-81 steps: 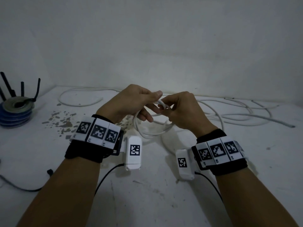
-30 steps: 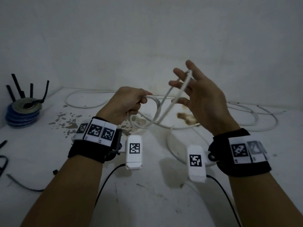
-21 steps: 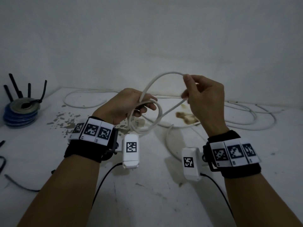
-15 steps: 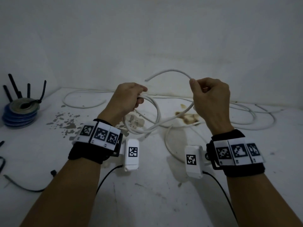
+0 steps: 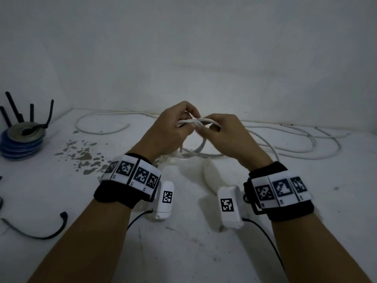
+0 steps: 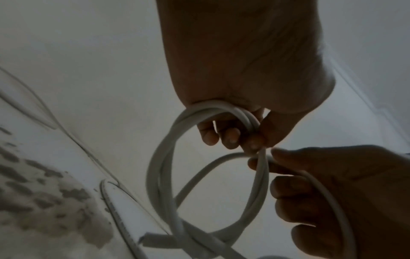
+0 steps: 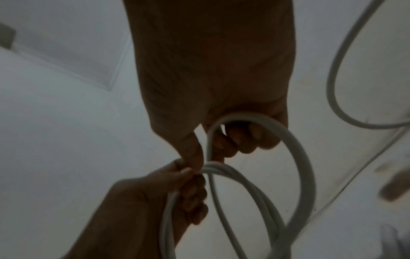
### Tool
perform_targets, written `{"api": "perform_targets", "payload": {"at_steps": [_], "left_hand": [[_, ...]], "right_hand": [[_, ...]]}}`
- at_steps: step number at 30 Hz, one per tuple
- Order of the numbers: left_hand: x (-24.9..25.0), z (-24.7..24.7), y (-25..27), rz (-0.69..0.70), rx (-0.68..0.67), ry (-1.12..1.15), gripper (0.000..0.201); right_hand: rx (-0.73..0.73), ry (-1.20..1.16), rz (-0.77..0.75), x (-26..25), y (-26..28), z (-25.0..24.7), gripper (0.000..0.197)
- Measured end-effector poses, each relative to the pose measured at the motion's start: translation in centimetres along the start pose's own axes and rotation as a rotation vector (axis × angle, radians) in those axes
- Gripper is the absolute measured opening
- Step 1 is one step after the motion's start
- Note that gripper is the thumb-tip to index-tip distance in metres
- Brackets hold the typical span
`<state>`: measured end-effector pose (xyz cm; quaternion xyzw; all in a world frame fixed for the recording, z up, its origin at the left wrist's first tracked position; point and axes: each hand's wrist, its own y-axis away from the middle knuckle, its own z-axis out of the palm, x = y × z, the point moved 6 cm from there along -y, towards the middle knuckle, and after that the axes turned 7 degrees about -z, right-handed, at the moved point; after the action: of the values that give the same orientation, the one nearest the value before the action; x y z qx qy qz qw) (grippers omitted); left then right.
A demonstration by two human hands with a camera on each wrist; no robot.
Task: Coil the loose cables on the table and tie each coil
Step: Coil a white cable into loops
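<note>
White tabletop [image 5: 204, 252] lies under most of the white cable [image 5: 306, 154], whose loose run sprawls across its far right. Coiling is the step in hand: a small coil [image 6: 164, 175] of a few turns hangs above the table in the left hand [image 5: 165, 135], fingers curled round its top. The right hand [image 5: 226, 135], touching the left, grips a fresh loop [image 7: 295, 157]. Next, that loop likely must pass into the left grip without springing the turns. No tie is on the coil yet.
</note>
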<state>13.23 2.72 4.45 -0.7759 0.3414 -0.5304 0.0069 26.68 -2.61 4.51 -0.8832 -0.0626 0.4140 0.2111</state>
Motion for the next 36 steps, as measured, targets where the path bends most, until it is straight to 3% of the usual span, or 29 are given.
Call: {"api": "perform_targets", "payload": {"at_steps": [3,8,10,13,19,22,26,29,32,36], "left_hand": [[0.4,0.0,0.1,0.01,-0.019,0.045,0.014],[-0.9,-1.4,-0.4,-0.036,0.101,-0.057,0.022],[-1.2,-1.3,-0.6,-0.063,0.068,-0.077,0.013],[-1.2,-1.3,-0.5,-0.096,0.056,-0.053,0.022],[-1.0,-1.7,-0.3,-0.141,0.146,0.22,0.022],[-1.4,-1.4,-0.3,-0.194,0.057,0.33,0.024],[-1.4,-1.1,0.0,-0.14,-0.058,0.088,0.043],[-1.2,-1.0,0.1,-0.139,-0.009,-0.002,0.046],[-1.1,-1.3,0.1,-0.154,0.036,0.039,0.046],[-1.0,-2.1,-0.2,-0.117,0.149,-0.067,0.033]], "right_hand": [[-0.001,0.018,-0.093,-0.7,0.3,0.7,0.009],[0.029,0.067,-0.11,-0.3,-0.1,0.3,0.024],[0.078,0.044,-0.131,-0.2,-0.2,-0.1,0.029],[0.109,0.054,-0.153,-0.2,-0.3,-0.2,0.026],[0.169,0.081,-0.231,-0.4,-0.3,-0.4,0.011],[0.188,0.147,-0.254,-0.1,-0.3,-0.6,0.018],[0.18,0.217,-0.245,0.3,-0.1,-0.8,0.018],[0.168,0.259,-0.186,0.7,-0.1,-1.0,0.02],[0.188,0.201,-0.111,1.3,-0.1,-1.6,0.036],[0.229,0.188,-0.117,1.0,-0.1,-2.0,0.036]]}}
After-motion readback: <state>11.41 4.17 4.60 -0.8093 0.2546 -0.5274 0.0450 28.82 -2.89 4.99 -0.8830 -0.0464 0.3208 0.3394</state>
